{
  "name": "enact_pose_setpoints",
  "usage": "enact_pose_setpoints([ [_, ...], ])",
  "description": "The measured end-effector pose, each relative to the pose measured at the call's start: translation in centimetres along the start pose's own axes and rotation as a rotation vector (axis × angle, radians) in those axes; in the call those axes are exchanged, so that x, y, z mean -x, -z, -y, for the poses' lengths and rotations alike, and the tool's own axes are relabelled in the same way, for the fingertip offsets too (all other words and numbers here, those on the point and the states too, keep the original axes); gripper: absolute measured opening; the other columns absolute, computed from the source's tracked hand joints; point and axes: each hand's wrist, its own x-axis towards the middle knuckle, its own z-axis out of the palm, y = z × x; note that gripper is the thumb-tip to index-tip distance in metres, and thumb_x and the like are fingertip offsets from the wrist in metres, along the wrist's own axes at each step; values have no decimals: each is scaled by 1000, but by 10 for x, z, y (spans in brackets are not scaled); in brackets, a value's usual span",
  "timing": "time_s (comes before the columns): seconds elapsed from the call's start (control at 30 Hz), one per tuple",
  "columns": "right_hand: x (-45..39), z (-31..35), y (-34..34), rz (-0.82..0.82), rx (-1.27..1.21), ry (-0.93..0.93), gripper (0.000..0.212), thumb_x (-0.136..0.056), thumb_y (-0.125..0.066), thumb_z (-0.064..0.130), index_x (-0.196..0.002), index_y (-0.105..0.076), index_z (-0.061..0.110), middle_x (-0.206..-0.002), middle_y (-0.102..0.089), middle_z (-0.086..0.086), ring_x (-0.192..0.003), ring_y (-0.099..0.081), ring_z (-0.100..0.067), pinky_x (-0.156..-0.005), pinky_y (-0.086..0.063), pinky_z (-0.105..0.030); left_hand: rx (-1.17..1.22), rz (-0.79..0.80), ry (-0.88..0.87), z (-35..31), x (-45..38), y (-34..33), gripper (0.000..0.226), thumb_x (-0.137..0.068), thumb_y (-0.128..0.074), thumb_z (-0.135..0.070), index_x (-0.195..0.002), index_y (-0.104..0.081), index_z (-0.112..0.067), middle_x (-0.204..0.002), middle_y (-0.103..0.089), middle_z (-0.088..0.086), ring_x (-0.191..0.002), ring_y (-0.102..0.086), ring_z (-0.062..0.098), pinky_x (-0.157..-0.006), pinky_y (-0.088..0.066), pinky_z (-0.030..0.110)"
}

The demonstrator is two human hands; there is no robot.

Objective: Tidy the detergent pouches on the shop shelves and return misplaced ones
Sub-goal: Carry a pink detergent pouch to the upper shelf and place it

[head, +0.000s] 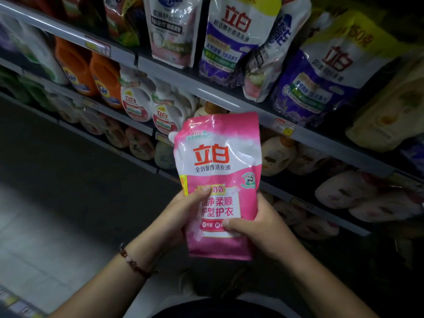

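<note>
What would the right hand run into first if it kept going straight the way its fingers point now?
The right hand points leftward across the pink detergent pouch it grips, so past the pouch it would probably meet the left hand holding the other edge; depth is hard to judge.

pink-and-white detergent pouch (219, 180), upright, label forward, before the shelves

left hand (183, 210): fingers curled, thumb pressed forward, beaded bracelet (134, 262) on wrist | right hand (259, 223): closed in a grip, thumb across front | forearms angled inward
</note>
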Motion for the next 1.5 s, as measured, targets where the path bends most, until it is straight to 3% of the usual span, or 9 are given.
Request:
enact_pose_setpoints([
  [0.23, 8, 29, 27, -121, -143, 144, 42, -75, -72, -12, -110, -65, 11, -102, -76, -8, -95, -72, -23, -79, -59, -31, -349, 20, -344, -52, 8, -48, 42, -81, -73, -16, -121, -63, -10, -112, -73, 14, -103, -71, 32, -88, -57, 47],
  [0.37, 17, 54, 54, -193, -5, 180, 48, -77, -80, 8, -116, -57, 25, -106, -74, 7, -99, -69, -7, -84, -57, -25, -418, 4, -441, -74, 2, -86, 33, -80, -75, -19, -113, -69, -17, -106, -76, 10, -99, -73, 29, -91, -55, 54],
  [0.47, 27, 84, 80, -374, 231, 287, 62, -82, -77, 32, -133, -42, 40, -123, -60, 24, -110, -57, 9, -98, -48, -25, -403, 9, -487, -94, -4, -118, 24, -88, -71, -11, -112, -68, -13, -104, -76, 12, -96, -74, 31, -89, -56, 54],
  [0.53, 40, 110, 105, -497, 511, 370, 79, -88, -66, 45, -150, -17, 44, -139, -34, 30, -126, -36, 10, -104, -34, -21, -386, 1, -516, -112, -9, -141, 24, -87, -71, -11, -111, -67, -12, -102, -76, 14, -93, -74, 33, -89, -56, 56],
  [0.7, 63, 169, 171, -665, 1076, 401, 85, -94, -49, 55, -156, 3, 29, -164, 5, 9, -150, 5, -10, -118, -1, -26, -384, 8, -624, -153, -14, -190, 27, -85, -73, -11, -111, -67, -14, -100, -77, 12, -91, -75, 32, -87, -56, 54],
  [0.87, 71, 226, 231, -851, 1198, 458, 84, -95, -49, 54, -157, -3, 23, -165, -2, 1, -151, -2, -20, -120, -4, -32, -381, 91, -723, -186, -16, -245, 32, -84, -70, -12, -116, -65, -14, -104, -76, 13, -93, -74, 34, -89, -54, 56],
  [1.07, 45, 277, 268, -807, 1054, 568, 74, -96, -52, 42, -156, -14, 23, -162, -16, -1, -148, -18, -23, -118, -20, -36, -333, 70, -839, -209, -13, -298, 24, -86, -68, -14, -110, -64, -13, -97, -77, 12, -85, -75, 34, -75, -58, 48],
  [1.27, 2, 327, 283, -978, 821, 717, 61, -91, -43, 4, -149, -31, 17, -140, -50, -11, -115, -57, -32, -92, -51, -46, -304, -9, -956, -216, -14, -321, 26, -86, -70, -17, -111, -66, -17, -99, -77, 9, -88, -75, 32, -81, -57, 50],
  [1.5, -44, 386, 287, -1152, 899, 662, 56, -88, -54, 24, -136, -30, 9, -132, -37, -15, -108, -51, -36, -81, -48, -41, -239, -63, -995, -222, -22, -313, 24, -87, -67, -13, -110, -66, -19, -100, -77, 8, -87, -75, 30, -80, -56, 50],
])
